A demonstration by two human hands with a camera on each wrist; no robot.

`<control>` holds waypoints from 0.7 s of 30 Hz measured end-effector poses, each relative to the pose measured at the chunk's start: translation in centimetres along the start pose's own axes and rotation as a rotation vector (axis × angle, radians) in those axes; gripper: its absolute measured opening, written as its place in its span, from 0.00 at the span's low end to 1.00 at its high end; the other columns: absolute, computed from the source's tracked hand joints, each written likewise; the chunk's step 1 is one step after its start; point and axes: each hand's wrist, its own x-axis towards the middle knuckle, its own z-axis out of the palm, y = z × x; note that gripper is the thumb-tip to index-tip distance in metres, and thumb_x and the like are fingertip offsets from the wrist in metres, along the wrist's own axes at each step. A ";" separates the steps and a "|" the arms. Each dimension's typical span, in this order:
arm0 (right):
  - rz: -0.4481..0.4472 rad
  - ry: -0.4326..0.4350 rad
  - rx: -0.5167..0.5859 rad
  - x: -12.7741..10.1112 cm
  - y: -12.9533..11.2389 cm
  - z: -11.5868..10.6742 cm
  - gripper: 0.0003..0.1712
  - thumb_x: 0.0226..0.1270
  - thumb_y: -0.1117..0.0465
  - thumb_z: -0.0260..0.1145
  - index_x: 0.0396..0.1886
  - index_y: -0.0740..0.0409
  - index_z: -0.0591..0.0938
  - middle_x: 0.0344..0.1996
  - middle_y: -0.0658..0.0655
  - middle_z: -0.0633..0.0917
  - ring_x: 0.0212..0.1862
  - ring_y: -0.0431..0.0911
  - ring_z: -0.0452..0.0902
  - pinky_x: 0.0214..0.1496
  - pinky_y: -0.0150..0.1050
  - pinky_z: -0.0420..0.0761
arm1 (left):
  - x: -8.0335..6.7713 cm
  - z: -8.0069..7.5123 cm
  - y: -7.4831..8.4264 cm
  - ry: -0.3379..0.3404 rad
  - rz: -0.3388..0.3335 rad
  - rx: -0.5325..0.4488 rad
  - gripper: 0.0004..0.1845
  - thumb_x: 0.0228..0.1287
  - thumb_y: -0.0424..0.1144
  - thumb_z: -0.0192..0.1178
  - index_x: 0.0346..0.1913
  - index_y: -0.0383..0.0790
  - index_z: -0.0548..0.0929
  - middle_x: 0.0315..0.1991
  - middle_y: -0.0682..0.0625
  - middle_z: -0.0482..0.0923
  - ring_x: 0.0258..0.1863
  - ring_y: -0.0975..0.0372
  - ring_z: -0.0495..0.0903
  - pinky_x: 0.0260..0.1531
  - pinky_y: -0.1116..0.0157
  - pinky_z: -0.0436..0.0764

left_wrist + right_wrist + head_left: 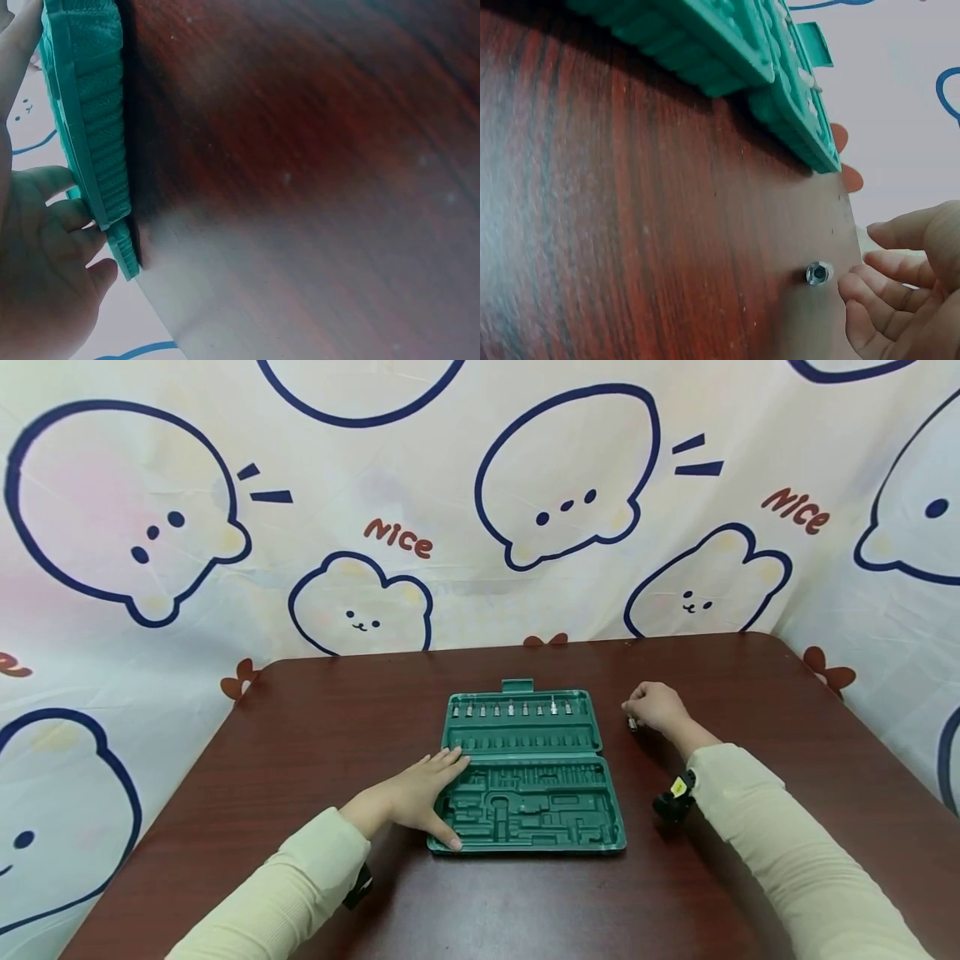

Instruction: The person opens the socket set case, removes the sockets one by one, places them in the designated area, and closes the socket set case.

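Note:
A green socket-set case (531, 843) lies unfolded on the table, a row of several metal sockets (512, 708) along its far half. My left hand (420, 789) is spread over the case's left side, thumb at the near left corner and fingertips by the hinge. In the left wrist view, its fingers (71, 215) reach the case's side wall. Right of the case, my right hand (657, 706) is low over the table beside a small metal socket (819, 273). Its loosely bent fingers (889, 289) are close to that socket, with nothing visible between them.
The dark wooden table (322, 727) reaches back to a white cloth (450, 602) printed with cartoon figures. A latch tab (517, 685) sticks out from the case's far edge. A black wrist camera (672, 802) is under the right sleeve.

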 end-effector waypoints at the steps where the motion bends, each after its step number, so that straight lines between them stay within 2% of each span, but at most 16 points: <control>1: -0.004 -0.003 0.028 -0.1 -0.2 0.1 0.10 0.62 0.60 0.54 0.32 0.65 0.72 0.24 0.59 0.76 0.24 0.47 0.70 0.25 0.37 0.70 | 0.0 0.0 0.0 0.002 0.002 0.001 0.59 0.34 0.64 0.63 0.67 0.40 0.45 0.67 0.44 0.39 0.64 0.53 0.37 0.59 0.54 0.42; 6: -0.043 -0.007 0.112 -0.1 -1.1 0.5 0.11 0.61 0.60 0.55 0.34 0.65 0.72 0.30 0.61 0.74 0.32 0.51 0.71 0.28 0.38 0.71 | 0.1 0.2 -0.1 0.006 0.005 0.000 0.60 0.33 0.65 0.62 0.67 0.40 0.45 0.67 0.44 0.39 0.64 0.53 0.37 0.59 0.54 0.42; 11: -0.075 -0.021 0.144 0.1 -1.9 1.1 0.14 0.62 0.57 0.55 0.40 0.64 0.72 0.38 0.62 0.73 0.41 0.55 0.70 0.31 0.41 0.70 | 0.1 0.2 -0.3 0.005 0.005 -0.013 0.60 0.33 0.65 0.63 0.67 0.40 0.46 0.67 0.44 0.39 0.64 0.53 0.37 0.59 0.53 0.42; 21: -0.151 -0.058 0.172 0.9 -3.1 2.7 0.18 0.63 0.59 0.54 0.49 0.65 0.73 0.47 0.63 0.72 0.46 0.54 0.68 0.44 0.47 0.69 | 0.1 0.0 -0.2 -0.001 0.012 -0.014 0.60 0.33 0.65 0.63 0.67 0.40 0.45 0.67 0.44 0.38 0.64 0.53 0.37 0.59 0.54 0.42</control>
